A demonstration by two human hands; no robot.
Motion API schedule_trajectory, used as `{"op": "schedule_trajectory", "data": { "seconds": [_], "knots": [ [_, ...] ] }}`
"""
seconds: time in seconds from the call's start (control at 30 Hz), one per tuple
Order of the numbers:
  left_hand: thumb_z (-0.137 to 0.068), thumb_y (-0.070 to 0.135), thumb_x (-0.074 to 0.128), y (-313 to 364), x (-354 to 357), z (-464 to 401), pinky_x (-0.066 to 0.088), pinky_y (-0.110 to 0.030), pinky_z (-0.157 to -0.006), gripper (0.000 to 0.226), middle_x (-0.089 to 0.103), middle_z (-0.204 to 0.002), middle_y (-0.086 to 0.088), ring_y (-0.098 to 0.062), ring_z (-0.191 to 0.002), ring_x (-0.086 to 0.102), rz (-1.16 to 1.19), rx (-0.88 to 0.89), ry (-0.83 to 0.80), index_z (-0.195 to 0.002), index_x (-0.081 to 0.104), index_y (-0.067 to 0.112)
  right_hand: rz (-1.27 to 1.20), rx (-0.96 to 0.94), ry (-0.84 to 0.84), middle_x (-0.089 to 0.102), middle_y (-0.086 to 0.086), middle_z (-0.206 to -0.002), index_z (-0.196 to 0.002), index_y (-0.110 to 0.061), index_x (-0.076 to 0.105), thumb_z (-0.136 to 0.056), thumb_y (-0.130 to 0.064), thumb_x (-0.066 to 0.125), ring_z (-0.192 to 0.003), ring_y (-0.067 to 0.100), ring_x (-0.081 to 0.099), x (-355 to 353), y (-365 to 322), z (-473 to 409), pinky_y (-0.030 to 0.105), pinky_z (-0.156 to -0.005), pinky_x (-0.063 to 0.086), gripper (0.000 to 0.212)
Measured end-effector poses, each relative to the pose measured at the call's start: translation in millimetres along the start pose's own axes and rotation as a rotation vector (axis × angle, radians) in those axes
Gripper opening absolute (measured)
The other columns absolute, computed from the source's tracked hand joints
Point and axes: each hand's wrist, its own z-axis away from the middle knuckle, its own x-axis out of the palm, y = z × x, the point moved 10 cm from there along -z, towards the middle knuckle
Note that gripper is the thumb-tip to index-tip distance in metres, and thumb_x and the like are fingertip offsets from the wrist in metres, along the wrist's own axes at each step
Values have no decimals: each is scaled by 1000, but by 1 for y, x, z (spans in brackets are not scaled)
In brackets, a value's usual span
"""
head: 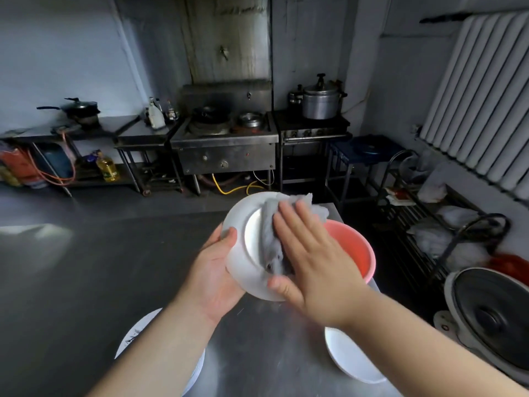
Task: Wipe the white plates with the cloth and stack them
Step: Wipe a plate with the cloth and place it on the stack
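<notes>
Currently wiping | left hand (214, 270) fingers clamped on white plate (243, 245) rim, frame centre, above worktop (86, 282) | right hand (312, 253) fingers straight, pressing cloth (269, 224) | next: likely stack lower left (134, 336).

Brightness: dim kitchen, cool grey-blue cast
Light source: falling from the near side onto the steel worktop (86, 282)
Glare: pale patch at the worktop's left, sheen between the forearms
Shadows: far wall and stove (226, 133) murky
Blur: soft throughout, right hand (312, 253) slightly smeared
Distortion: wide-angle bending, radiator (483, 98) leaning at the right edge
</notes>
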Motion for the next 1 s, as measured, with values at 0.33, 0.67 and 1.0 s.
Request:
{"op": "schedule_trajectory", "data": {
  "seconds": [0.33,0.67,1.0],
  "knots": [
    [-101,26,50,4,-6,-3,53,-56,-102,52,63,-142,-23,-42,-133,61,1,29,19,-149,53,5,-279,97,27,2,4,-176,-166,-6,16,-102,-72,25,-162,23,-11,5,4,11,46,-132,10,93],
    [-106,11,45,1,15,5,54,-49,-106,41,61,-139,-27,-40,-128,62,-123,-23,-180,-144,58,4,-203,-131,143,64,6,-143,-141,-8,65,-108,-21,53,-132,26,58,-52,-2,-63,38,-114,44,37],
    [-103,18,45,-1,-18,5,45,-56,-111,46,61,-143,-27,-47,-135,56,-69,13,-12,-143,59,4,-197,148,86,30,-9,-170,-162,-22,40,-110,-24,43,-155,13,31,-11,34,-36,14,-121,21,52]
  ]
}}
